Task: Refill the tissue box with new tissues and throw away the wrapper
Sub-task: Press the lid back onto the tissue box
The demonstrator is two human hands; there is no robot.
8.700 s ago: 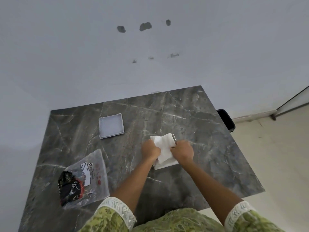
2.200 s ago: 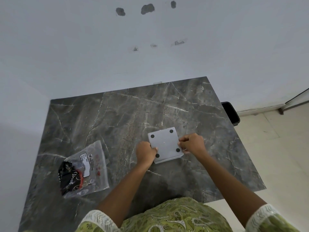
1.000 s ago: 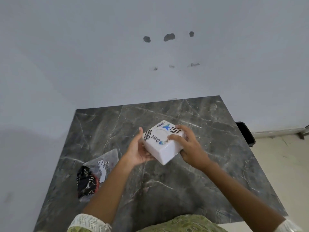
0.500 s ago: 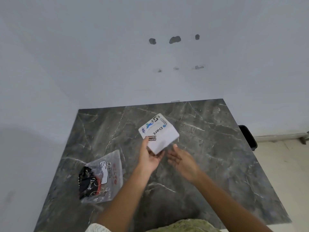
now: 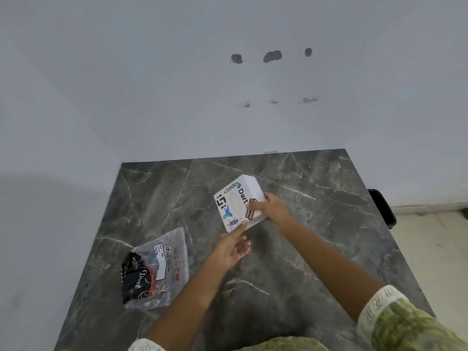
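Observation:
The white tissue box (image 5: 236,200), covered with stickers and with an oval slot on top, sits right side up on the dark marble table (image 5: 316,224). My right hand (image 5: 272,209) grips its near right side, thumb on the top face. My left hand (image 5: 234,247) is just below the box, fingers apart, its index fingertip touching the box's near corner. The clear plastic wrapper (image 5: 157,268), with black and red print, lies flat on the table's left part, apart from both hands.
A white wall with several small holes rises behind and to the left of the table. A black bin (image 5: 381,207) stands on the floor past the table's right edge. Pale floor tiles show at the right.
The box was flipped from bottom-up to top-up and set down on the table. In the last half second it passed from my left hand to my right, and my left hand drew back.

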